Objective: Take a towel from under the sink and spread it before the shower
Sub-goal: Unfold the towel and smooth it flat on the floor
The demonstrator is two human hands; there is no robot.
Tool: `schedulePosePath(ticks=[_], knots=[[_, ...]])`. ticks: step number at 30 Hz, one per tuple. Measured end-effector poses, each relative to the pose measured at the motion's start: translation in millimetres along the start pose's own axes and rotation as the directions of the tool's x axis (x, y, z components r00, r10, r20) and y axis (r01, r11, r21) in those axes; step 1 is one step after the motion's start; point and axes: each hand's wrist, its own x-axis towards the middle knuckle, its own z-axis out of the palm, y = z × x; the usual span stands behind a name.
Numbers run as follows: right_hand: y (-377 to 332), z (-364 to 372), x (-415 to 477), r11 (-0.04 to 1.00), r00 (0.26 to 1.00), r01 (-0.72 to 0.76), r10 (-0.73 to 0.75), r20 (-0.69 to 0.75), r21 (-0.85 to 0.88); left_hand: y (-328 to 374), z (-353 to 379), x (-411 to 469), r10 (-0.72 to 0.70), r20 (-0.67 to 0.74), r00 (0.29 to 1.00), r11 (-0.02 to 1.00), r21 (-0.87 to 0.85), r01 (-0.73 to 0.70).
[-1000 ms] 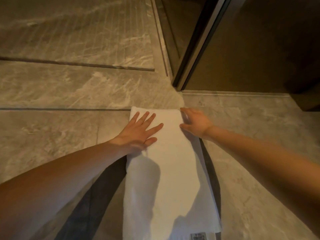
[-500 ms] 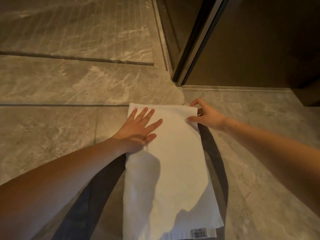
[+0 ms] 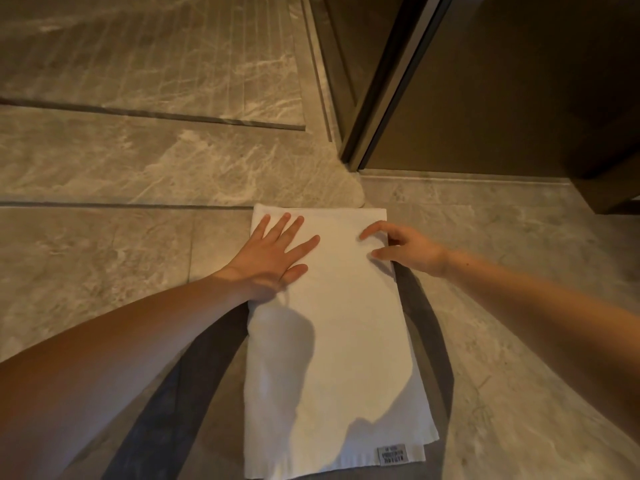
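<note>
Head view shows a white towel (image 3: 332, 327), folded into a long rectangle with a soft, fine nap, lying on the polished marble floor (image 3: 104, 271) just before the shower's dark metal frame (image 3: 377, 98). Left hand (image 3: 270, 254) presses flat on its far left corner, fingers spread, gripping nothing. Right hand (image 3: 408, 249) touches the far right edge with curled fingers, not closed on it. Bare floor lies open on both sides.

floor: grey marble tiles (image 3: 104, 271) | door frame: dark metal (image 3: 388, 91) | wall panel: brown (image 3: 519, 98)
</note>
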Motion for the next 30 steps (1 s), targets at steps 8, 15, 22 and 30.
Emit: schedulePosePath(ticks=[8,15,22,30], knots=[[-3,1,-10,0.991,0.986,-0.129,0.125,0.11,0.033,1,-4,-3,-0.003,0.017,1.0,1.0,-0.002,0.003],[-21,27,-36,0.991,0.998,0.063,-0.059,-0.038,0.116,5,-21,1,-0.036,0.168,0.985,0.997,-0.066,0.048],[-62,38,-54,0.959,0.995,0.094,-0.095,-0.007,0.268,9,-81,3,-0.231,0.1,0.968,0.416,-0.889,0.191],[-103,88,-54,0.966,0.971,0.24,-0.24,0.013,-0.094,6,-126,-1,0.099,0.149,0.984,0.444,-0.892,0.09]])
